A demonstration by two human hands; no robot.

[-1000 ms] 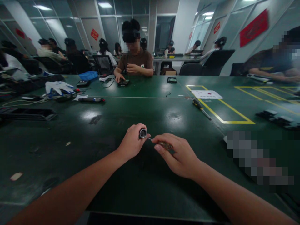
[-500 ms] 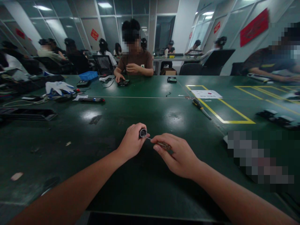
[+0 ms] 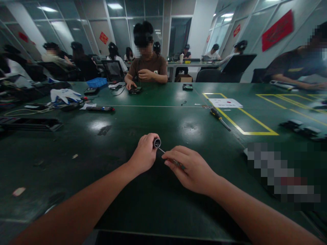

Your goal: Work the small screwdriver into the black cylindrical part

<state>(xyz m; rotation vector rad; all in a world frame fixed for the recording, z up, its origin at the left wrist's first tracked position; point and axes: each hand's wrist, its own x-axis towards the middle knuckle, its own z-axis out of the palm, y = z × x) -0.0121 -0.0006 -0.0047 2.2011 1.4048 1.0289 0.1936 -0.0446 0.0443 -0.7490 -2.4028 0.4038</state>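
L hand [image 3: 145, 151]: wrapped round dark cylinder [image 3: 157, 143], ctr of frame; firm hold helps.
R hand [image 3: 192, 168]: pinching thin screwdriver [image 3: 180, 164], just right of ctr.
Tip [image 3: 159, 148]: at cylinder's open end, contact unclear; line up 1st, press light, no slips pls!

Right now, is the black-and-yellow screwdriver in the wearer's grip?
No: the black-and-yellow screwdriver lies on the green table, apart from both the left hand and the right hand.

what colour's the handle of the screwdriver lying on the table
The handle is black and yellow; head view.
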